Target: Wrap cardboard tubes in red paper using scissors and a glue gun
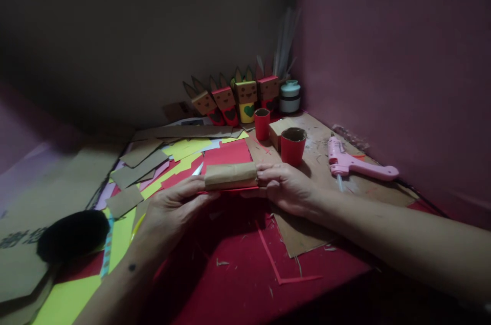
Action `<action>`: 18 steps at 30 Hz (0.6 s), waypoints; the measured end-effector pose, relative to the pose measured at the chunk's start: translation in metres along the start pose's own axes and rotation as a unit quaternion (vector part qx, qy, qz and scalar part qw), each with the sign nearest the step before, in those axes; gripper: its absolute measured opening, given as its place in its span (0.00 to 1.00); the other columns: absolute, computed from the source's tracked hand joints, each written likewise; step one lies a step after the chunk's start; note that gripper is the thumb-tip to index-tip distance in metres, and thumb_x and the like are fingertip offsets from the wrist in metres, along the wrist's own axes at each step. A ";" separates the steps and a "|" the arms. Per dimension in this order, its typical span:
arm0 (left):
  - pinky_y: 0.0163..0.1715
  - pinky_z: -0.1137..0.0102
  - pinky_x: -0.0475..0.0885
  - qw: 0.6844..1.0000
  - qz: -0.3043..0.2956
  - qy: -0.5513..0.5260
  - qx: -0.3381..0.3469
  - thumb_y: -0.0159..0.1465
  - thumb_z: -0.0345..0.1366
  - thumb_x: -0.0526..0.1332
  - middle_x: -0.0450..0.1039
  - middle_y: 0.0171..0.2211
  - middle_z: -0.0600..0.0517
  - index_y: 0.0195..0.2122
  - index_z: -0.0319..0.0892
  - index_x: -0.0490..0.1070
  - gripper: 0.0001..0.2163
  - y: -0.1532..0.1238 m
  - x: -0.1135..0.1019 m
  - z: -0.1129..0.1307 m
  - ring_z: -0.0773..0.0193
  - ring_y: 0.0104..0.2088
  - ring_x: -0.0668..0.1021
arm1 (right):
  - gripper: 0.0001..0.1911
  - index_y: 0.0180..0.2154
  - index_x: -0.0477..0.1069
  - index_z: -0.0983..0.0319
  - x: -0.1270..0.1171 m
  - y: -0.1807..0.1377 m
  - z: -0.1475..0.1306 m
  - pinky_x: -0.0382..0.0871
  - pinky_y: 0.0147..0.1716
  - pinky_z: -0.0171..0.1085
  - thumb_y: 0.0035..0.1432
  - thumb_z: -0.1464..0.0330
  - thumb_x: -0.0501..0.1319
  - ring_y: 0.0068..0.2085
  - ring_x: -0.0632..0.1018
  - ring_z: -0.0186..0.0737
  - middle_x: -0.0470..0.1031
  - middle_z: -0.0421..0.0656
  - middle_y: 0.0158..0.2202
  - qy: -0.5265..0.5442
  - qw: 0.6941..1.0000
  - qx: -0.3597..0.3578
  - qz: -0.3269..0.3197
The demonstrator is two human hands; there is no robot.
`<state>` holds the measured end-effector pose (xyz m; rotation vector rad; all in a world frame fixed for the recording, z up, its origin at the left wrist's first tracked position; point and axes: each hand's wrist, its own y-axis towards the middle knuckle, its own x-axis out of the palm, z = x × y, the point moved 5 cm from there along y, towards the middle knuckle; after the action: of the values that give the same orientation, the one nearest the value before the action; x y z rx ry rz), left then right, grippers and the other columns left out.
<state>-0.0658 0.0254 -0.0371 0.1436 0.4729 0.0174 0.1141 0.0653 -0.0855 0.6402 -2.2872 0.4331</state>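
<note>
Between my two hands lies a brown cardboard roll [230, 175], held level above the table's front part. My left hand [174, 207] is closed around its left end, and my right hand [286, 187] pinches its right end. A strip of red paper [241, 190] shows along the underside of the roll, also between my fingers. Behind the roll, a larger piece of red paper [226, 153] lies on the table. Just beyond my right hand stands a red paper-covered cup [293, 148], with a smaller red cup [262, 125] farther back.
Several cardboard figures with pointed ears [245, 94] stand along the back wall. A pale lidded jar [290, 97] is beside them. At right lies a pink glue gun [345, 161]. Cardboard pieces [141, 169] and yellow paper [187, 148] cover the left. A black fuzzy object [72, 235] sits nearest.
</note>
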 end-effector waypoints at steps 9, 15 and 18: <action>0.49 0.61 0.72 1.000 0.000 -0.014 0.003 0.55 0.41 0.68 0.76 0.42 0.51 0.28 0.50 0.81 0.03 -0.005 0.000 -0.009 0.53 0.45 0.76 | 0.12 0.24 0.66 0.63 -0.009 0.000 -0.004 0.59 0.24 0.30 0.33 0.79 0.65 0.23 0.68 0.27 0.68 0.33 0.21 -0.007 0.997 -0.073 0.038; 0.47 0.67 0.74 0.999 -0.011 -0.016 0.034 0.57 0.42 0.68 0.76 0.48 0.54 0.34 0.56 0.82 0.05 -0.005 0.002 -0.007 0.56 0.49 0.77 | 0.30 0.37 0.64 0.61 -0.010 0.003 -0.004 0.64 0.26 0.31 0.27 0.84 0.67 0.27 0.70 0.31 0.67 0.32 0.25 0.043 0.996 -0.046 0.063; 0.46 0.68 0.75 0.999 -0.012 0.003 0.049 0.56 0.43 0.68 0.76 0.48 0.54 0.34 0.56 0.82 0.06 -0.003 0.002 -0.004 0.56 0.49 0.77 | 0.36 0.44 0.62 0.61 -0.007 0.001 -0.005 0.69 0.31 0.34 0.31 0.81 0.70 0.29 0.72 0.34 0.70 0.33 0.27 0.029 0.997 -0.055 0.044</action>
<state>-0.0662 0.0227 -0.0422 0.2337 0.4824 -0.0285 0.1209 0.0708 -0.0871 0.4687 -2.2713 0.3602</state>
